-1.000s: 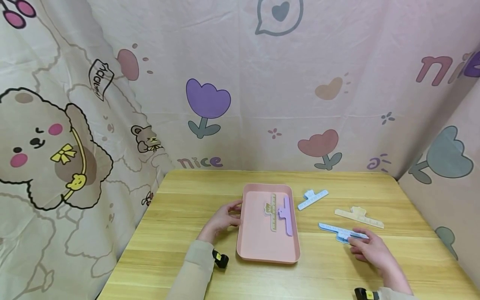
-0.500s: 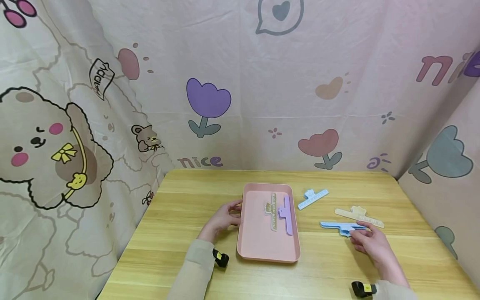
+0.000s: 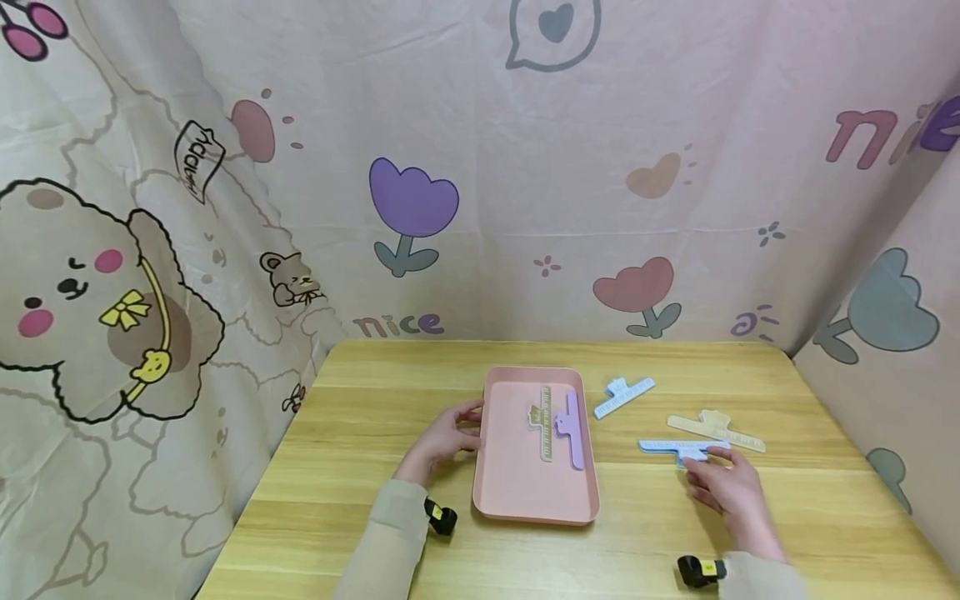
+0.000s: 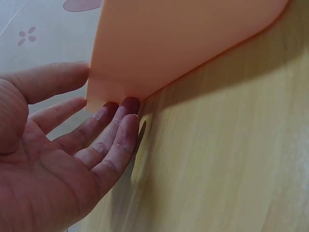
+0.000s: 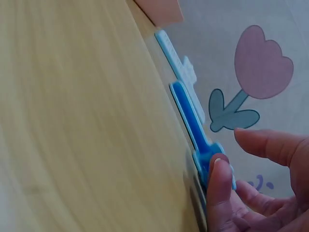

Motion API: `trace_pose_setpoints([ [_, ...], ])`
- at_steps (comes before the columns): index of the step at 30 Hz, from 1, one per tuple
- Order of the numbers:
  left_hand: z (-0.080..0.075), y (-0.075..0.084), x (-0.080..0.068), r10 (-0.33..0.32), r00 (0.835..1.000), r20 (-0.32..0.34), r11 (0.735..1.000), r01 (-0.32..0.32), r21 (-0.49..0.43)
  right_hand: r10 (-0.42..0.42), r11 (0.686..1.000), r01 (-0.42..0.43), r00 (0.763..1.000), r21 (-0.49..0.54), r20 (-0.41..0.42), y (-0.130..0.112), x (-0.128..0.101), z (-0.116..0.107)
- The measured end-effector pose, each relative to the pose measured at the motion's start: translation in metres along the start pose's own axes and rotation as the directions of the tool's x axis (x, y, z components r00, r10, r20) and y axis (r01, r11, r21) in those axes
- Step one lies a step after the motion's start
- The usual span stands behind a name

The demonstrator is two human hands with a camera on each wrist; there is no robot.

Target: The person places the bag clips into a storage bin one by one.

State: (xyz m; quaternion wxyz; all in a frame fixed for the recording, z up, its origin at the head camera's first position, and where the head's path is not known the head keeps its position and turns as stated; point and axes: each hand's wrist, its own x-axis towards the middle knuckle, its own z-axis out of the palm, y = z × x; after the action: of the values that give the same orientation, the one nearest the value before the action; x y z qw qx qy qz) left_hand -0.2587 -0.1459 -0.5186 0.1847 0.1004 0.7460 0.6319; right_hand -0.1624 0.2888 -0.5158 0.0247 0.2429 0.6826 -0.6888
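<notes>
In the head view, my right hand (image 3: 731, 492) holds a blue ruler clip (image 3: 660, 447) by its handle side, right of the pink tray (image 3: 517, 500). The right wrist view shows fingertips on the handle of the blue clip (image 5: 190, 118), its long bar pointing away. My left hand (image 3: 442, 437) touches the tray's left wall; in the left wrist view its fingers (image 4: 111, 145) reach loosely against the pink side. Inside the tray lie a clear-and-gold ruler clip (image 3: 547, 429) and a purple clip (image 3: 575, 437), side by side.
A light blue ruler clip (image 3: 624, 397) lies on the wooden table (image 3: 360, 417) just right of the tray. Behind the held clip is a cream ruler clip (image 3: 716, 428). Printed cloth (image 3: 510, 275) hangs along the table's back and sides.
My right hand has shifted left and slightly away from me. The blue clip in it has turned from slanted to nearly level. My left hand and the tray stay in place.
</notes>
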Motion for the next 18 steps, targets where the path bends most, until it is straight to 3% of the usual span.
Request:
trace_pose_setpoints([
  [8,0.000,-0.001,0.000,0.003,1.000,0.002,1.000,-0.003,-0.016,-0.007,0.999,0.012,0.995,0.048,-0.100,0.006,0.004,0.013],
  [18,0.000,0.001,-0.001,0.009,1.000,0.008,1.000,-0.009,-0.015,0.014,0.997,-0.004,0.990,0.077,-0.137,0.006,0.007,0.017],
])
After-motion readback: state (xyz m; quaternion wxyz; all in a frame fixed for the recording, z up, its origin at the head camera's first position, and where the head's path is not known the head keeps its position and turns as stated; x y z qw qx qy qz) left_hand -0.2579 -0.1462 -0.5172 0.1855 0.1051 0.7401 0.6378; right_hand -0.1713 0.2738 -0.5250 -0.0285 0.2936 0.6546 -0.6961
